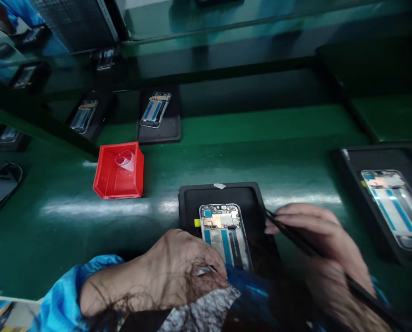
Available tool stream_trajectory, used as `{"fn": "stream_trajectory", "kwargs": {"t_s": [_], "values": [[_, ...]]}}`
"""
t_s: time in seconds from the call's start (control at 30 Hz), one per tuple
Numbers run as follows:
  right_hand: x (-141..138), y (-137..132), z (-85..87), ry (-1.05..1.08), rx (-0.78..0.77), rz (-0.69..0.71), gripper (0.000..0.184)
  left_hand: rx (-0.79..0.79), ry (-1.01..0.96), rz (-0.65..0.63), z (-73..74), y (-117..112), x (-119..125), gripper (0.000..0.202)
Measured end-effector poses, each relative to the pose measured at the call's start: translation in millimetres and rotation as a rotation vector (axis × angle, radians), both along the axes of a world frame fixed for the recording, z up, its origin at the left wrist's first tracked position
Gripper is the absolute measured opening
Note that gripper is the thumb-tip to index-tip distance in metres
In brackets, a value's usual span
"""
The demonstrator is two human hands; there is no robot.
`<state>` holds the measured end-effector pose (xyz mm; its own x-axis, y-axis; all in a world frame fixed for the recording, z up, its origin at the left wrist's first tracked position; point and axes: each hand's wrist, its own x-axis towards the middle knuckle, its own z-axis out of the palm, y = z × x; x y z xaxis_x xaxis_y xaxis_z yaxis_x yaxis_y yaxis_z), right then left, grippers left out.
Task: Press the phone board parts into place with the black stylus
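Note:
An opened phone [224, 233] with its circuit board and blue strips showing lies in a black tray [192, 203] in front of me. My left hand [178, 267] rests at the phone's lower left edge, fingers curled, with something small and pale pinched at its fingertips. My right hand [316, 240] is blurred to the right of the tray and grips black tweezers [289, 233], whose tips point toward the tray's right edge.
A red bin [119, 171] holding a curl of clear film stands at the left on the green belt. Another tray with an opened phone [392, 207] lies at the right. More trays with phones [155, 110] sit farther back.

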<state>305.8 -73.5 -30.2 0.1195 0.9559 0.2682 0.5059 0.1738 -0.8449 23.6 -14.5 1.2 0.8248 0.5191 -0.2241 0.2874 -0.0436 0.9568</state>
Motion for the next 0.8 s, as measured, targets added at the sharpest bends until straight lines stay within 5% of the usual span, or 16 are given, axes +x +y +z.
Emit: {"fn": "stream_trajectory", "kwargs": {"t_s": [0.07, 0.17, 0.43, 0.8], "values": [[-17, 20, 6.0, 0.036, 0.013, 0.025, 0.003, -0.021, 0.015, 0.007, -2.0, 0, 0, 0.010], [-33, 36, 7.1, 0.067, 0.010, 0.016, 0.018, -0.064, 0.030, 0.017, -2.5, -1, 0, 0.009], [-33, 30, -6.6, 0.050, 0.052, -0.001, 0.020, -0.133, 0.110, -0.007, 12.4, 5, 3, 0.013], [-31, 29, 3.6, -0.022, 0.053, 0.034, 0.018, -0.117, 0.125, -0.019, 11.2, 5, 5, 0.012]]}}
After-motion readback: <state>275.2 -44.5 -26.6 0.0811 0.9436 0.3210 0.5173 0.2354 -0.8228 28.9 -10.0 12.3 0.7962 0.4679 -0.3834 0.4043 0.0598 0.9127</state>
